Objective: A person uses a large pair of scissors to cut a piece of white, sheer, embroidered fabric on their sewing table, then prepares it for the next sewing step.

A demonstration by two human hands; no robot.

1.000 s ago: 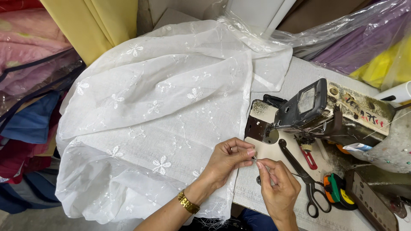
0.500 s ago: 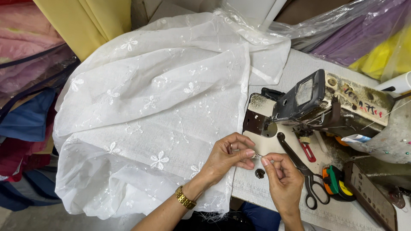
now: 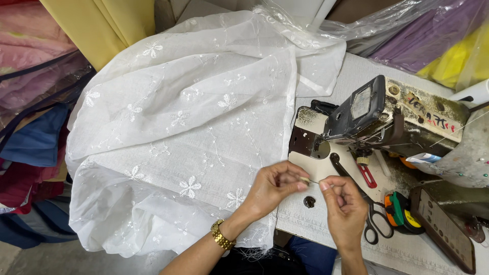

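While the white embroidered fabric (image 3: pixel 193 132) lies heaped over the sewing table (image 3: pixel 331 224), a person brings both hands together just in front of the sewing machine (image 3: pixel 377 122). The left hand (image 3: pixel 275 186), a gold watch (image 3: pixel 221 235) at its wrist, pinches something small and pale between thumb and forefinger; it may be a button or a bobbin, but it is too small to tell. The right hand (image 3: pixel 344 203) has its fingertips pressed together on a fine thread (image 3: pixel 315 181) that runs across the short gap between the two pinches. Just below that gap a small dark button (image 3: pixel 309 201) sits on the table. Beyond the right hand lie scissors (image 3: pixel 374 221) and a coiled tape measure (image 3: pixel 400 211). The thread looks weightless, limp and easily dropped, so it is best held close to its end; the sheer cloth beside the left hand looks soft and quick to snag.
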